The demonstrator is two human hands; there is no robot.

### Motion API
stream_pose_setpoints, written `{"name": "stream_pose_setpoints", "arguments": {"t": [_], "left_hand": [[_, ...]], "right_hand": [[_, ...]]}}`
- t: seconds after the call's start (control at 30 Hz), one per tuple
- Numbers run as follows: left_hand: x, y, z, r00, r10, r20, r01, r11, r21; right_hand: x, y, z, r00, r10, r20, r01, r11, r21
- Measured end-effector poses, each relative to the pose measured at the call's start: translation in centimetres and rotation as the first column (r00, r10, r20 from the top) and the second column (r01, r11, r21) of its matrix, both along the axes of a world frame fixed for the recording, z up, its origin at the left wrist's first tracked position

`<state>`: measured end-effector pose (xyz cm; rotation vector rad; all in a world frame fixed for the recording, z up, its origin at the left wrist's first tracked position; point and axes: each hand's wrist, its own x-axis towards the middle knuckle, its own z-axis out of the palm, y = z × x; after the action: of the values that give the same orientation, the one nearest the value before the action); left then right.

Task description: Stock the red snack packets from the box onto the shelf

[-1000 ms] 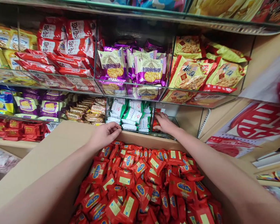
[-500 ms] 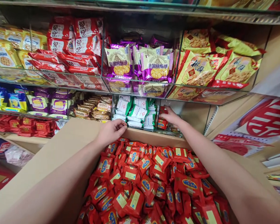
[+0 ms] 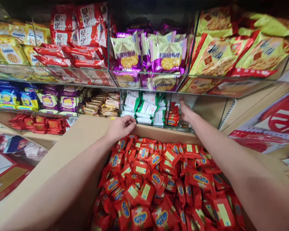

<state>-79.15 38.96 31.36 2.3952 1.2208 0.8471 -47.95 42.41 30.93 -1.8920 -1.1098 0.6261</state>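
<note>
Many red snack packets (image 3: 156, 179) with blue-and-gold labels fill a cardboard box (image 3: 168, 132). My left hand (image 3: 122, 127) rests with curled fingers on the box's far edge; whether it pinches the rim is hard to make out. My right hand (image 3: 186, 109) reaches over the box into a lower shelf compartment, just right of a stack of red packets (image 3: 173, 115). Its fingers point up and forward, and no packet shows in it. White-and-green packets (image 3: 146, 108) lie in the compartment left of that stack.
Clear dividers and a glass shelf edge (image 3: 144, 90) surround the compartments. Above are purple packets (image 3: 167, 53), yellow packets (image 3: 212, 54) and red-and-white packets (image 3: 91, 32). Brown bars (image 3: 108, 104) lie left of the white-and-green ones. A red-and-white sign (image 3: 276, 118) stands at the right.
My right hand has drawn away from the red stack, a little up and to the right, uncovering it. The view has shifted, while my left hand stays at the box edge.
</note>
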Motion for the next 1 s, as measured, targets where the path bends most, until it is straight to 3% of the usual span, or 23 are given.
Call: {"name": "stream_pose_setpoints", "arguments": {"t": [0.1,0.17,0.23,0.3,0.37,0.43,0.53,0.63,0.73,0.8,0.83,0.87,0.97,1.0], "left_hand": [[0.1,-0.1,-0.1,1.0,-0.021,0.0,0.021,0.999,0.025],[0.1,-0.4,-0.1,1.0,-0.026,0.015,0.026,0.999,0.047],[0.1,-0.9,0.1,0.998,-0.05,0.042,0.046,0.995,0.092],[0.4,-1.9,0.4,0.993,-0.108,0.048,0.1,0.985,0.143],[1.2,-3.1,0.7,0.978,-0.209,0.001,0.207,0.969,0.134],[2.3,-4.4,0.7,0.938,-0.34,-0.064,0.34,0.94,-0.013],[4.1,-6.3,-0.2,0.881,-0.468,-0.06,0.436,0.856,-0.278],[4.9,-7.9,-1.9,0.894,-0.448,0.019,0.422,0.826,-0.373],[5.0,-9.3,-3.1,0.922,-0.363,0.136,0.382,0.794,-0.472],[5.1,-10.2,-3.2,0.926,-0.31,0.213,0.377,0.759,-0.531],[5.2,-10.6,-3.0,0.918,-0.271,0.289,0.394,0.704,-0.59],[5.3,-11.0,-2.9,0.898,-0.202,0.391,0.427,0.613,-0.665],[5.6,-11.8,-2.6,0.747,0.223,0.627,0.575,0.256,-0.777],[5.7,-12.0,-2.7,0.693,0.342,0.635,0.608,0.199,-0.769]], "right_hand": [[0.1,-3.2,1.0,0.967,-0.22,0.124,0.179,0.944,0.279],[-0.7,-7.2,1.7,0.942,-0.224,0.251,0.083,0.878,0.471],[-2.1,-12.1,1.9,0.911,-0.105,0.398,-0.122,0.855,0.505],[-3.7,-16.5,1.3,0.807,0.145,0.573,-0.385,0.864,0.324],[-5.0,-19.3,-0.2,0.656,0.319,0.684,-0.501,0.862,0.078],[-5.9,-20.2,-2.4,0.554,0.371,0.745,-0.424,0.896,-0.131],[-6.8,-19.7,-5.2,0.485,0.403,0.776,-0.289,0.911,-0.293],[-7.5,-19.4,-6.4,0.513,0.396,0.761,-0.3,0.914,-0.273],[-8.5,-19.9,-5.7,0.661,0.249,0.708,-0.291,0.955,-0.064],[-9.3,-20.4,-4.8,0.758,0.191,0.623,-0.304,0.95,0.079],[-9.9,-20.6,-4.4,0.792,0.196,0.578,-0.329,0.935,0.135],[-10.4,-20.9,-4.2,0.816,0.213,0.537,-0.36,0.915,0.184],[-12.1,-21.7,-4.1,0.847,0.352,0.399,-0.48,0.828,0.29],[-12.6,-22.0,-4.3,0.852,0.407,0.329,-0.506,0.801,0.319]]}}
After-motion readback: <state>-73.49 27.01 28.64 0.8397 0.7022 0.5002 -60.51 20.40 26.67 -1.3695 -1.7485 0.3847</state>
